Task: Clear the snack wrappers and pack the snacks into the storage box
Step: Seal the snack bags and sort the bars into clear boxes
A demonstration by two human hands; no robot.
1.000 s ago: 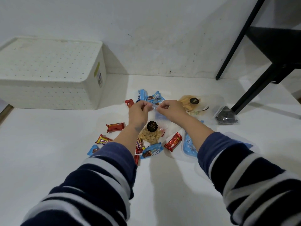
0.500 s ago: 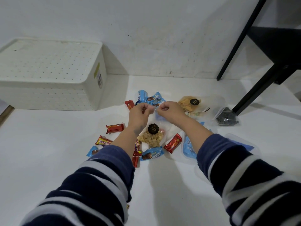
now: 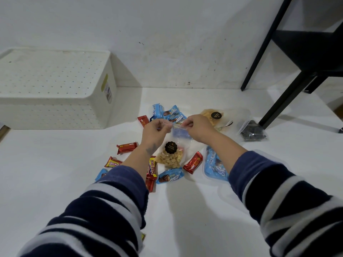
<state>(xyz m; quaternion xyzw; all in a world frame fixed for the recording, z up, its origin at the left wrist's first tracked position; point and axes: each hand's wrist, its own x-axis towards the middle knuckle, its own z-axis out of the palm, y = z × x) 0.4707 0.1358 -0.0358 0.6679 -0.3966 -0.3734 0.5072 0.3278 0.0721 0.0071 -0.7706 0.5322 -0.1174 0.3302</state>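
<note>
In the head view, both arms are stretched forward over the white floor (image 3: 55, 173), sleeves in navy and white stripes pushed back from the wrists. The left hand (image 3: 155, 130) and the right hand (image 3: 197, 127) are raised side by side, knuckles up. The top edge of a clear bag of nuts (image 3: 171, 154) is pinched between the closed fingertips of each hand, one at each end, so that the bag hangs between them, its bottom low among the scattered snacks.

Four red bars can be counted around it, and at least five small blue packets, some partly hidden by the arms. A flat blue pack (image 3: 215, 166) lies under the right forearm. Two more clear bags are seen beyond the right hand, one of chips (image 3: 211, 115) and one of dark pieces (image 3: 251, 131). The white storage box (image 3: 53, 89) stands lidded, well apart at the left, against the wall.
</note>
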